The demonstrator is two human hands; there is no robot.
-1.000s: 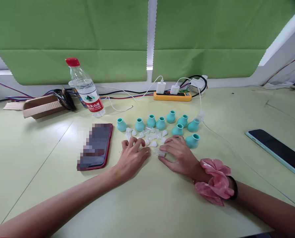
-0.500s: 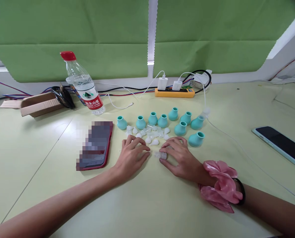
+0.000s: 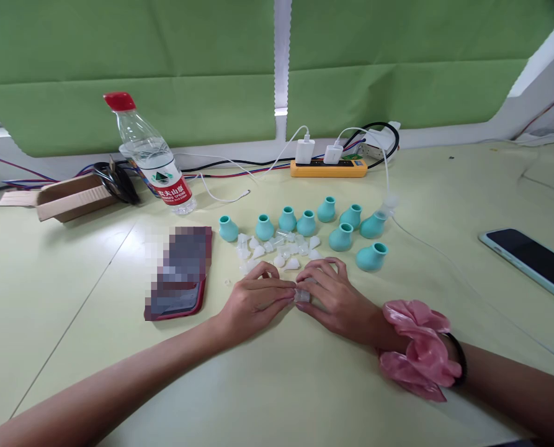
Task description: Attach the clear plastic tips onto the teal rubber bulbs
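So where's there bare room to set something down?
Bare table: nearer the camera than the left hand and right hand; also between the red-edged phone and cardboard box. Beyond the hands, translucent pieces and teal bulbs crowd together.

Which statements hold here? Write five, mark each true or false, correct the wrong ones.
1. The right hand holds a small clear piece. True.
2. The left hand rests on the phone. False: the left hand is at that piece.
3. Nine teal bulbs stand on the table. True.
4. The bottle cap is blue. False: the bottle cap is red.
5. Two white chargers are in the yellow power strip. True.
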